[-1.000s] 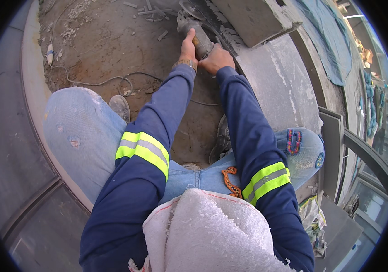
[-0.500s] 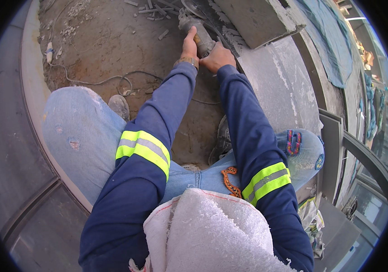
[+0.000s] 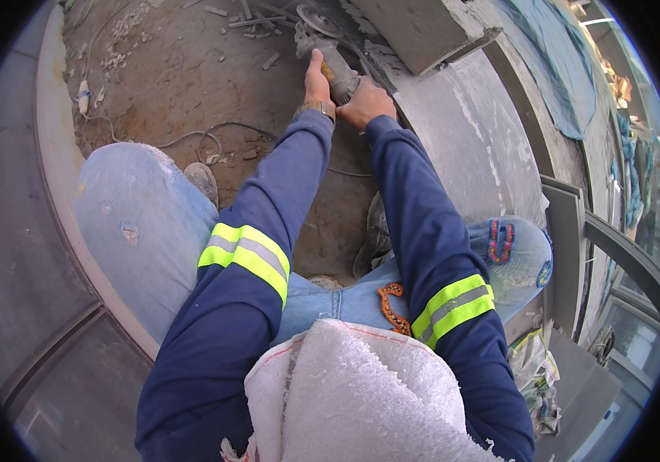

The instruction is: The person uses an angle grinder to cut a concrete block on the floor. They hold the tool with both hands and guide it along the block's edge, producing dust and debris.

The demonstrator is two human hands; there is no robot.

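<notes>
A scatter of narrow grey offcuts [image 3: 256, 19] lies loose at the top of the frame, so some cutting looks already done; how much is left cannot be told, nor whether the disc [image 3: 320, 21] is spinning or touching anything. The angle grinder [image 3: 336, 68] is at the upper centre, gripped by 2 hands set close together: the left hand [image 3: 316, 82] wraps its body, thumb along the casing, and the right hand [image 3: 371, 102] closes round the rear end. The casing is dusty and roughly cylindrical, the disc thin and round. To the right, a rough, hard-edged concrete block [image 3: 422, 31] borders a smooth grey slab [image 3: 468, 115] streaked white. The ground [image 3: 206, 92] is gritty brown, with a thin looping cable [image 3: 182, 138]; a fluffy white towel [image 3: 361, 385] fills the lower centre
</notes>
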